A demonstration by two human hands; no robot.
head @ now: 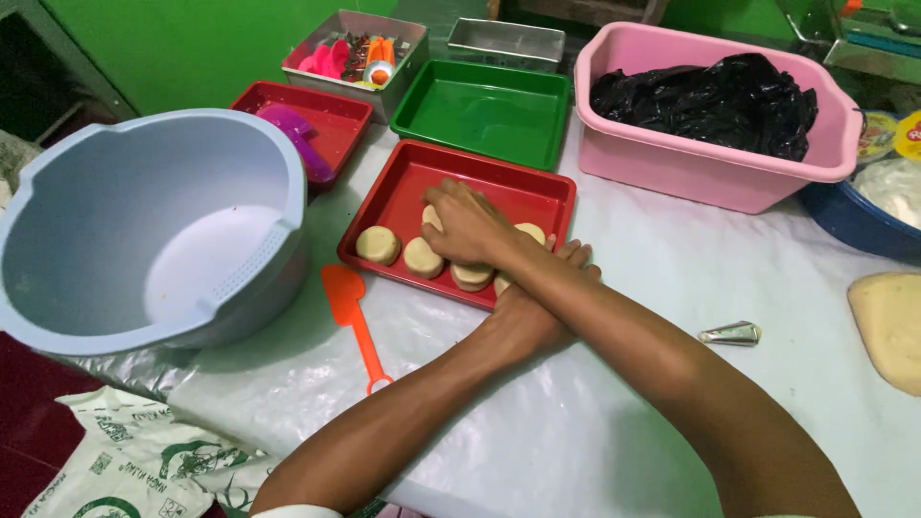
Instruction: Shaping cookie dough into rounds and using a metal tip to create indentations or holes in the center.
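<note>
- Crossed at the wrists, both arms reach over the plastic-covered surface (624, 403) to a red tray (403, 197).
- Right hand (467, 225), fingers loosely spread, rests palm-down on dough discs (378, 245) in the tray.
- Left hand (566, 261) lies beneath the right forearm at the tray's near corner; its grip cannot be told.
- Risk, as a judgement: crossed arms limit control, so pressing could squash neighbouring discs or tip the tray.
- Orange spatula (355, 321) lies just beside the tray.
</note>
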